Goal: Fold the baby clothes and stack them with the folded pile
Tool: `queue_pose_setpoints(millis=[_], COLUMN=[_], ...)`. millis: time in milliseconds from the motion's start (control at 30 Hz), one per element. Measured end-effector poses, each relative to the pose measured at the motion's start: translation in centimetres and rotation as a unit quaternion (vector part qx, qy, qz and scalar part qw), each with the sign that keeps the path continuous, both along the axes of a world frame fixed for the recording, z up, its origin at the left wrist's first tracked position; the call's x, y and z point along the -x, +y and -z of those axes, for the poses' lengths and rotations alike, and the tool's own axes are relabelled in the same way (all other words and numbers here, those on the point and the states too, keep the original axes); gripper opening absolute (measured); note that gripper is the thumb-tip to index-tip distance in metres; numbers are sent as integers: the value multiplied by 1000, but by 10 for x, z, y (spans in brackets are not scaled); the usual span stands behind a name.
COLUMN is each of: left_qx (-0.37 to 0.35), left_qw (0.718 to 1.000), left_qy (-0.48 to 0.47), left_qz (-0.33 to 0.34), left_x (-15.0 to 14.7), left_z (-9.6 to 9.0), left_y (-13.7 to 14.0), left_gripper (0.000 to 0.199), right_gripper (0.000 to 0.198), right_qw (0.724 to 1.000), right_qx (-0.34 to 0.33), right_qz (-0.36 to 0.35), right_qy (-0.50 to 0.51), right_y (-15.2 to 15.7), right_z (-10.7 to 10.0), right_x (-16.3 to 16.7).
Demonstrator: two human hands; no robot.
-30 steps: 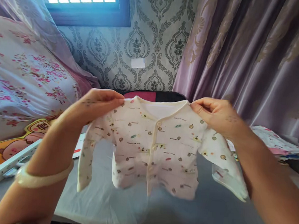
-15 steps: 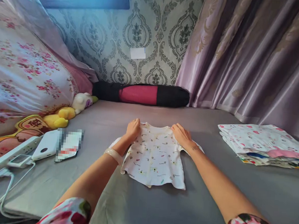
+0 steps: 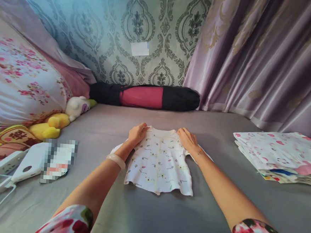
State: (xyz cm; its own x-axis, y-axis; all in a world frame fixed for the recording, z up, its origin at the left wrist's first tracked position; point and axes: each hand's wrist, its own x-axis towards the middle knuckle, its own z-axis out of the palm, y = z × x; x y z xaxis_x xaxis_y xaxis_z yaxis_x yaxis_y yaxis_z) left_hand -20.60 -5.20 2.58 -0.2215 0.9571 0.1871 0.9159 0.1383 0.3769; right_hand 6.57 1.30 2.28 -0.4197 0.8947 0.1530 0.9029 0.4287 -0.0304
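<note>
A small white baby shirt with a scattered print lies spread front side up on the grey sheet, its collar pointing away from me. At its left shoulder, as I see it, my left hand is closed on the cloth. My right hand grips the opposite shoulder near the collar, fingers bent over the fabric. Both sleeves stick out partly from behind my wrists and are largely covered by them. The hem lies loose and slightly wavy toward me.
A stack of folded printed cloth lies to the right. On the left are a white power bank, a power strip, a pixelated flat item and plush toys. A black and pink roll lies along the wall.
The view has shifted and tilted slightly, so side objects sit farther out. Both hands keep hold of the shirt's shoulders, and the shirt lies a little flatter and straighter.
</note>
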Motion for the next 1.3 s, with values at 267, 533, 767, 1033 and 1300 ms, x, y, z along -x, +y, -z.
queue_pose_setpoints(millis=[267, 533, 767, 1033, 1300], left_qx=[14, 67, 148, 174, 113], left_qw=[996, 992, 985, 979, 988], left_qy=[89, 111, 56, 79, 99], left_qz=[5, 4, -70, -63, -36], left_x=[-2, -5, 18, 29, 28], left_z=[-4, 1, -6, -17, -14], left_y=[28, 37, 16, -49, -110], left_gripper=[35, 35, 46, 59, 60], right_gripper=[26, 28, 40, 37, 36], right_qw=[1000, 999, 978, 892, 849], right_qx=[-16, 28, 138, 336, 413], right_qz=[6, 18, 76, 108, 18], right_qy=[-25, 11, 135, 283, 330], right_y=[26, 33, 38, 9, -12], right_z=[-5, 2, -8, -20, -34], right_x=[6, 5, -32, -98, -132])
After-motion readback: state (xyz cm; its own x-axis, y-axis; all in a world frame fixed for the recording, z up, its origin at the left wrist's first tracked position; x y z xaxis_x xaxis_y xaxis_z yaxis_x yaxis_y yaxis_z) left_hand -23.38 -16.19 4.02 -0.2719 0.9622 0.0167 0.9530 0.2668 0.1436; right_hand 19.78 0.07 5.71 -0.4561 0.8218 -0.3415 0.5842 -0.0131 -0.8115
